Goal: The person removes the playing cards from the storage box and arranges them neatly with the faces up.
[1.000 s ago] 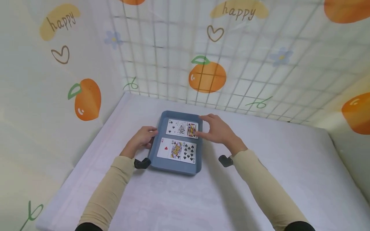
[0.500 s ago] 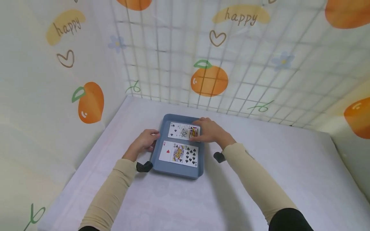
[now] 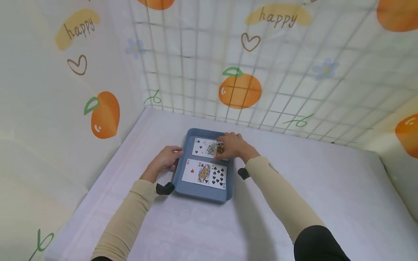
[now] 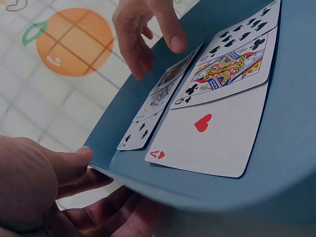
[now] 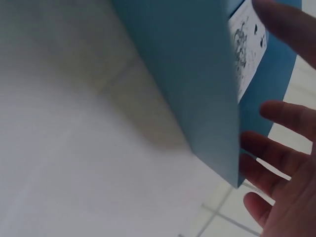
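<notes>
A blue-grey tray [image 3: 200, 193] holds two rows of overlapping playing cards. In the near row lie an ace of hearts [image 4: 217, 136], a queen of clubs [image 4: 224, 71] and a ten of spades [image 3: 218, 177]. The far row shows a spade card [image 3: 197, 146], a joker-like black-and-white card [image 3: 210, 148] and a colourful face card [image 3: 220, 146], partly covered by my right hand [image 3: 234, 146]. That hand reaches over the tray's right side, thumb and fingers spread apart above the far row. My left hand [image 3: 164, 158] grips the tray's left wall, thumb at the rim and fingers outside.
The tray stands on a white-covered table [image 3: 313, 195]. Behind it rises a white sheet printed with oranges [image 3: 240, 90], over a wire grid. Another printed sheet [image 3: 39, 127] hangs on the left. Black wrist cameras [image 3: 165, 188] sit near the tray's sides.
My right hand has moved left from the tray's right edge to over the far row, covering more of the face card. My left hand stays at the left wall.
</notes>
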Demonstrator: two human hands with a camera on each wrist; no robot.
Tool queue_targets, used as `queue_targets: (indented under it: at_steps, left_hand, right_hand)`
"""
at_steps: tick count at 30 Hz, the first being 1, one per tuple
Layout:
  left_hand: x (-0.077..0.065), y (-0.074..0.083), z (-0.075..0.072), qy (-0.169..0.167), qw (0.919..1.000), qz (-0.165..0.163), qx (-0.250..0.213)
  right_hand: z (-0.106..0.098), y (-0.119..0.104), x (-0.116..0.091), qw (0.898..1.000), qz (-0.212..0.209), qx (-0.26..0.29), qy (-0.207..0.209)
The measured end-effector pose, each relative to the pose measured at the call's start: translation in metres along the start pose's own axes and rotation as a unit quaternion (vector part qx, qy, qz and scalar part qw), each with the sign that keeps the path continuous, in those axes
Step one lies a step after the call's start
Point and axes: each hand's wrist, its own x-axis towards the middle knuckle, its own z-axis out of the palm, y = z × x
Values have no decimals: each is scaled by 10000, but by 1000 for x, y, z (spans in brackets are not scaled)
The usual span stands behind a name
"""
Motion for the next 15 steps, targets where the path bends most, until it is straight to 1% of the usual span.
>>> queue_targets:
  at_steps: [6,15]
  left_hand:
    - [0,3,0,6,9999,-45,-117]
    - [0,1,0,-12,9999,-64,-121]
  right_hand:
    - [1,5,3,9998,86,-134,-98]
    - [9,9,9,9998,79,-165,-11]
